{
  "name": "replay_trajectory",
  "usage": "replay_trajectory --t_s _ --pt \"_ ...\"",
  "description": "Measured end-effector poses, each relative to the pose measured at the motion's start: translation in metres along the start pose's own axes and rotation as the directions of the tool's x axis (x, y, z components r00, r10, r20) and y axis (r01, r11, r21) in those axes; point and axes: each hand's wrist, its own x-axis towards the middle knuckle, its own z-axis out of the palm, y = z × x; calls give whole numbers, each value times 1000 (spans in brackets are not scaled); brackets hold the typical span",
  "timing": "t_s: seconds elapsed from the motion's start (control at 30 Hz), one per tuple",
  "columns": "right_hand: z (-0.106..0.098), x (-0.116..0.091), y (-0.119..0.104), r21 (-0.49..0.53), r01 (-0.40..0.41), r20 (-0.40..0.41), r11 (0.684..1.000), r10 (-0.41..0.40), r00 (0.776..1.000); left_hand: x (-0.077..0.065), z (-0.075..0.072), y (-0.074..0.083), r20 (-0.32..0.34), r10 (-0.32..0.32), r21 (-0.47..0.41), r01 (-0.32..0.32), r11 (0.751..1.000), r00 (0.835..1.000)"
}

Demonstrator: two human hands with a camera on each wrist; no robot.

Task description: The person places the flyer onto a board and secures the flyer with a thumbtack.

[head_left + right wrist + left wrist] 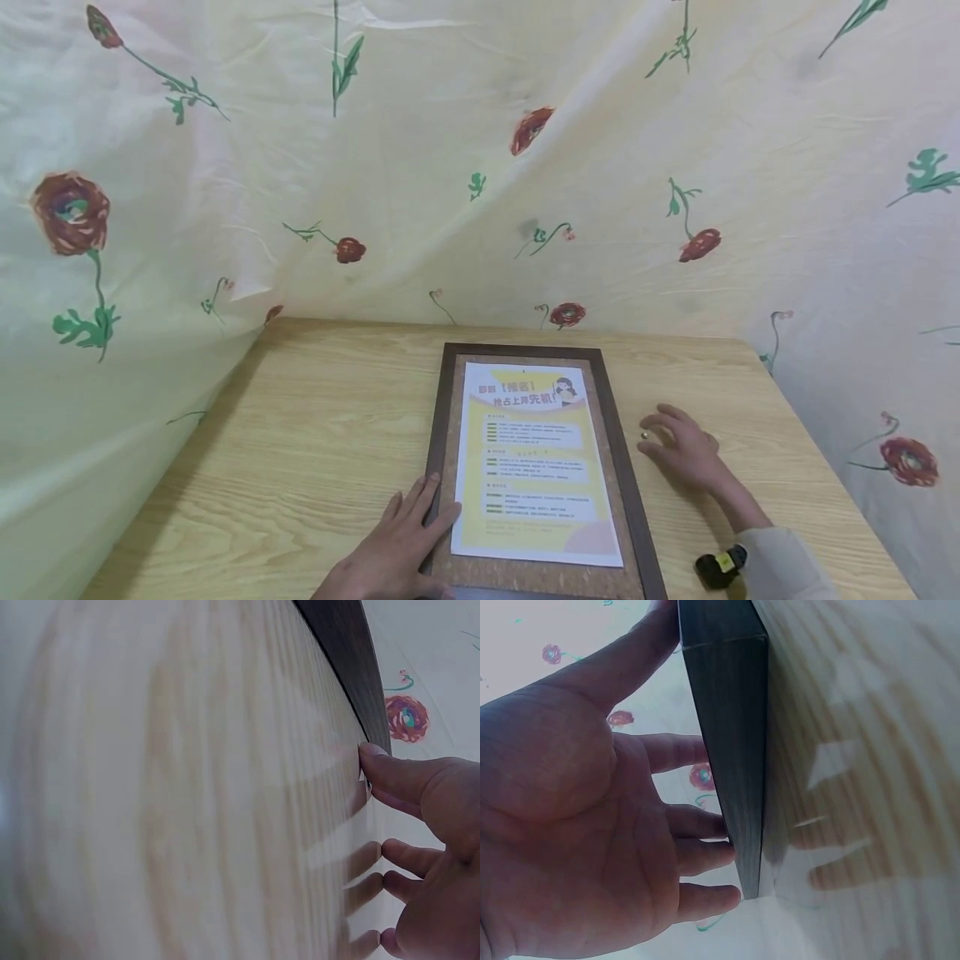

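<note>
A framed cork board with a dark wooden border lies flat on the table. On it is a yellow-and-white printed poster, with a small dark dot at its top middle. My left hand rests at the frame's left side, its fingers along the border and the thumb reaching toward the poster's edge. In the left wrist view, the fingertips of this hand touch the dark frame. To the frame's right, my right hand has its thumb and forefinger parted about a tiny shiny pin-like piece. Its fingertips meet the tabletop.
The light wood-grain table extends on both sides of the board. A flower-patterned cloth hangs behind it and along both sides. A black wrist camera sits by the right sleeve.
</note>
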Motion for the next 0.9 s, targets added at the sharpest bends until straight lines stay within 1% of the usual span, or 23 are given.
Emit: replay_trajectory --t_s 0.23,0.37,0.6,0.9 --pt "2 1 -1 15 2 -30 1000 -1 1000 0 0 0 12 -16 -2 17 1000 1000" --pt "2 1 -2 20 -10 -42 1000 11 999 0 0 0 12 -14 -3 14 1000 1000" --pt "0 2 -2 21 -41 -29 999 41 999 1 0 0 18 -21 -6 22 1000 1000" --pt "2 1 -2 11 -48 -52 999 48 997 2 0 0 25 -36 -12 36 999 999"
